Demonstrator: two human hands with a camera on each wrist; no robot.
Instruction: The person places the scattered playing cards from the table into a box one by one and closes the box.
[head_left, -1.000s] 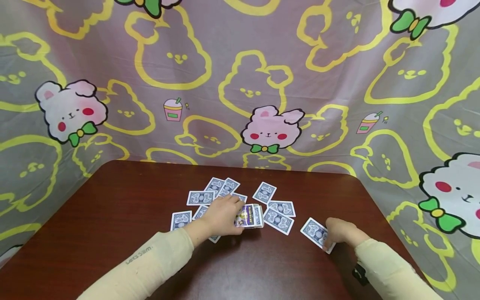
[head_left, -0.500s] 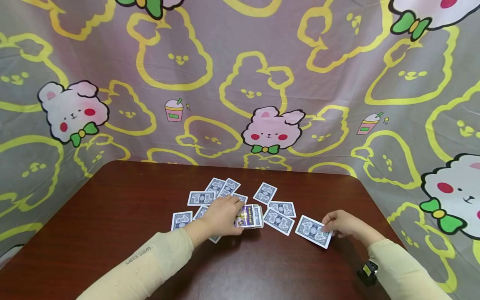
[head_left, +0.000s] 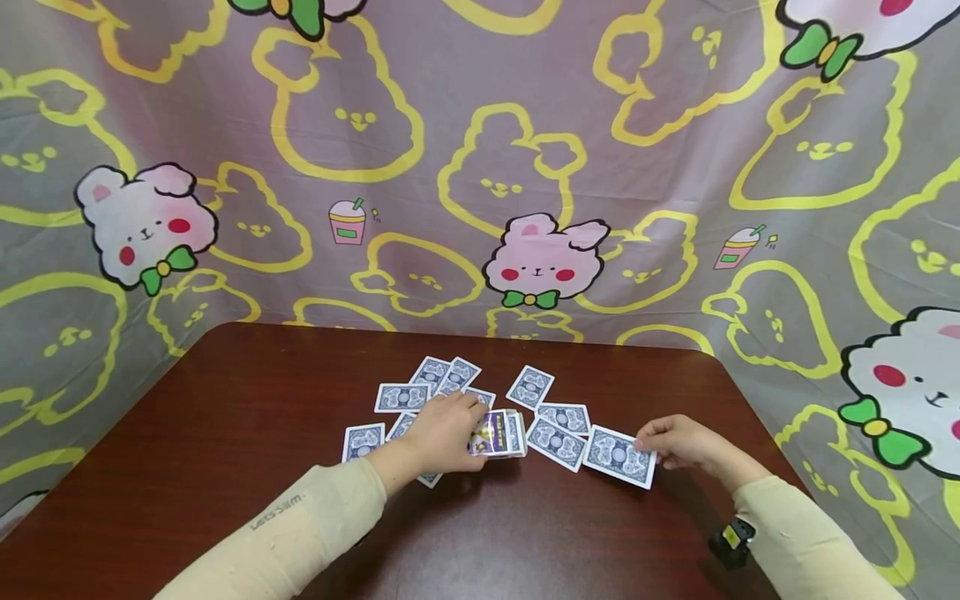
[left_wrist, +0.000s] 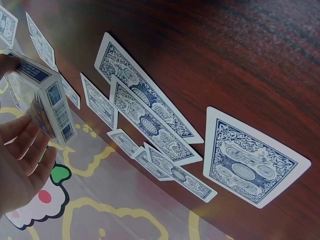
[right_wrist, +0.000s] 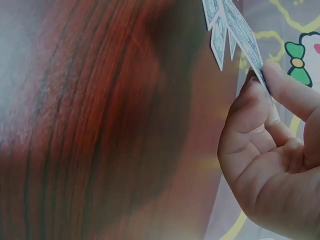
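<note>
dark red wood-grain table (head_left: 495, 533); blue-backed playing cards (head_left: 530, 387), face down; some overlapping

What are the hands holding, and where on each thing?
The left hand grips the card box around its left end; the right hand pinches a playing card at its right end.

Tabletop (head_left: 480, 533), lower frame: wood-grained, smooth, glossy (from where I stand, a pale sheen shows). Playing cards (head_left: 529, 387), centre: printed paper, smooth. Card box (head_left: 491, 433): printed paperboard, shiny. Backdrop (head_left: 420, 58), upper frame: cloth, softly creased, matt. Sleeves (head_left: 277, 525), lower corners: matt cloth.
</note>
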